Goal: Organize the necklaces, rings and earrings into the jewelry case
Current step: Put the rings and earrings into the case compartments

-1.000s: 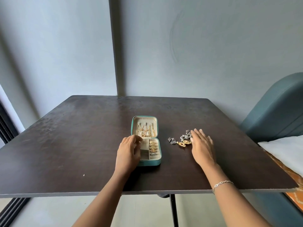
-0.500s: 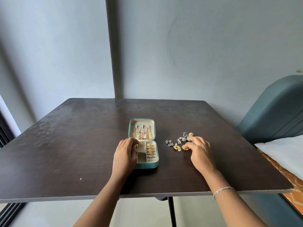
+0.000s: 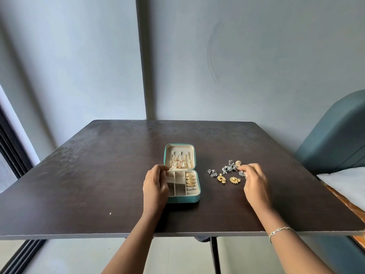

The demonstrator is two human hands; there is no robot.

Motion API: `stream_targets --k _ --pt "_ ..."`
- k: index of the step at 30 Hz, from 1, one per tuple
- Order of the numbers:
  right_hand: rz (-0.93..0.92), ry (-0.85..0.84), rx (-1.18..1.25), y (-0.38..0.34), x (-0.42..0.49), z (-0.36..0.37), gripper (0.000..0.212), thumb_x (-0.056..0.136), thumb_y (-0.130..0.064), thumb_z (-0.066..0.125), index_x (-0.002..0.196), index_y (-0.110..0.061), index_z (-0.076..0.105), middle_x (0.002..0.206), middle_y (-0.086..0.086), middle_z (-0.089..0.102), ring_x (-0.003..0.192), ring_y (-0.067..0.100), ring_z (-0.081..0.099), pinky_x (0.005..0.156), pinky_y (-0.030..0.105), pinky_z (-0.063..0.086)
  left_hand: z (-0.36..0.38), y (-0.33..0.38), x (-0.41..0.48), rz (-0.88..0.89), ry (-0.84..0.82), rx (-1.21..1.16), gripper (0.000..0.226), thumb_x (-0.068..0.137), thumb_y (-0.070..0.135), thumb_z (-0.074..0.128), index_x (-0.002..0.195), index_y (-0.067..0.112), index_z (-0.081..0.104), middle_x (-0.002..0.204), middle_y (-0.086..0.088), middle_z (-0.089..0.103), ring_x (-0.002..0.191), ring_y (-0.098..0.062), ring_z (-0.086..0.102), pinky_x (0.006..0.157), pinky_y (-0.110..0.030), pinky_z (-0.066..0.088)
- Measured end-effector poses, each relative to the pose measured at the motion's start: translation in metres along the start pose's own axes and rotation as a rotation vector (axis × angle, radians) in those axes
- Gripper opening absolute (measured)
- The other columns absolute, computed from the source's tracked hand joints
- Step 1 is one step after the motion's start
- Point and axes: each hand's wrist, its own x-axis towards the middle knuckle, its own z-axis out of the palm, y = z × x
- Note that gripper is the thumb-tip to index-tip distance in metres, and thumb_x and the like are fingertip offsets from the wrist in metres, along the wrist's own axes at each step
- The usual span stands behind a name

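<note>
A teal jewelry case point(image 3: 182, 199) lies open in the middle of the dark table point(image 3: 94, 175). Several gold necklaces point(image 3: 180, 161) hang in its lid, and gold rings point(image 3: 190, 179) fill the right column of the base. My left hand point(image 3: 155, 187) grips the case's left side, fingers curled over the rim. To the right lie loose earrings: two gold ones point(image 3: 221, 177) point(image 3: 235, 179) and several silver ones point(image 3: 229, 168). My right hand point(image 3: 254, 183) sits at that pile with curled fingers, pinching a silver earring point(image 3: 242, 173) at its right edge.
A teal upholstered seat back point(image 3: 335, 139) rises past the table's right edge, with a white cushion point(image 3: 347, 184) below it. A dark window frame point(image 3: 11, 151) stands at the far left. The table's front edge point(image 3: 118, 235) runs just under my forearms.
My right hand went from lying flat on the earrings to curled fingers pinching at the pile's right side. The two gold earrings now lie uncovered. My left hand stayed on the case.
</note>
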Motion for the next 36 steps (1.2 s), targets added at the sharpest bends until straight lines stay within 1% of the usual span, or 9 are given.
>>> stream_targets --k 5,9,11,14,18,23,25,29,36 --pt "-0.088 -0.006 0.034 0.000 -0.002 0.001 0.022 0.079 0.002 0.046 0.087 -0.006 0.066 0.086 0.012 0.062 0.068 0.037 0.062 0.057 0.040 0.052 -0.002 -0.001 0.001 -0.040 0.048 -0.056 0.014 0.089 -0.001 0.048 0.089 0.008 0.059 0.085 -0.003 0.065 0.082 -0.023 0.059 0.071 -0.036 0.046" --pt "-0.155 -0.042 0.020 -0.001 -0.004 0.004 0.029 0.083 -0.014 0.037 0.087 -0.010 0.065 0.087 0.008 0.062 0.071 0.033 0.061 0.059 0.036 0.050 -0.002 -0.001 0.002 -0.085 0.052 -0.072 0.012 0.089 0.002 0.051 0.091 0.009 0.060 0.088 0.000 0.066 0.084 -0.022 0.060 0.074 -0.039 0.050" --pt "-0.105 -0.025 0.027 -0.002 -0.005 0.003 0.023 0.083 -0.006 0.043 0.088 -0.009 0.065 0.087 0.008 0.063 0.071 0.034 0.061 0.059 0.037 0.051 -0.002 -0.002 0.002 -0.086 0.037 -0.057 0.010 0.089 0.004 0.054 0.094 0.010 0.060 0.092 -0.001 0.065 0.089 -0.022 0.060 0.077 -0.037 0.049" --pt "0.055 0.008 0.055 0.002 -0.004 0.003 0.024 0.079 0.012 0.053 0.086 -0.006 0.066 0.087 0.011 0.065 0.072 0.036 0.063 0.059 0.041 0.051 0.001 0.002 0.000 -0.040 -0.002 0.028 0.010 0.088 0.005 0.056 0.097 0.008 0.060 0.097 -0.002 0.063 0.096 -0.020 0.055 0.077 -0.024 0.038" --pt "0.068 -0.058 0.096 0.004 -0.004 0.005 0.028 0.071 0.019 0.055 0.077 -0.007 0.066 0.079 0.009 0.065 0.072 0.033 0.061 0.071 0.045 0.052 0.015 0.024 -0.005 0.146 -0.028 0.088 0.009 0.086 0.018 0.055 0.087 0.013 0.062 0.090 0.001 0.066 0.088 -0.016 0.052 0.074 -0.024 0.037" --pt "0.110 -0.107 0.152 0.003 -0.004 0.000 0.028 0.070 0.019 0.058 0.073 -0.007 0.067 0.078 0.006 0.065 0.075 0.026 0.060 0.072 0.037 0.050 0.050 0.058 -0.003 0.469 -0.237 0.198 0.018 0.077 0.025 0.045 0.077 0.017 0.061 0.075 0.000 0.064 0.071 -0.024 0.058 0.066 -0.027 0.037" --pt "0.137 -0.152 0.182 0.004 -0.004 0.000 0.032 0.069 0.021 0.056 0.073 -0.008 0.068 0.079 0.004 0.063 0.076 0.024 0.060 0.070 0.032 0.049 0.065 0.069 -0.002 0.546 -0.337 0.290 0.018 0.077 0.025 0.047 0.080 0.018 0.064 0.078 0.000 0.065 0.075 -0.025 0.060 0.068 -0.028 0.041" --pt "0.168 -0.258 0.198 0.008 -0.004 0.003 0.041 0.065 0.022 0.055 0.080 -0.013 0.069 0.089 0.002 0.066 0.085 0.023 0.062 0.079 0.035 0.051 0.085 0.082 0.004 0.461 -0.608 0.443 0.021 0.085 0.019 0.056 0.103 0.022 0.066 0.106 -0.005 0.062 0.105 -0.027 0.050 0.087 -0.032 0.034" --pt "0.157 -0.292 0.166 0.007 -0.002 0.002 0.027 0.066 0.011 0.066 0.081 -0.012 0.069 0.085 0.002 0.068 0.083 0.024 0.062 0.075 0.038 0.051 0.096 0.086 0.013 0.448 -0.683 0.548 0.024 0.083 0.018 0.055 0.103 0.024 0.068 0.108 -0.005 0.064 0.106 -0.027 0.051 0.089 -0.032 0.034"
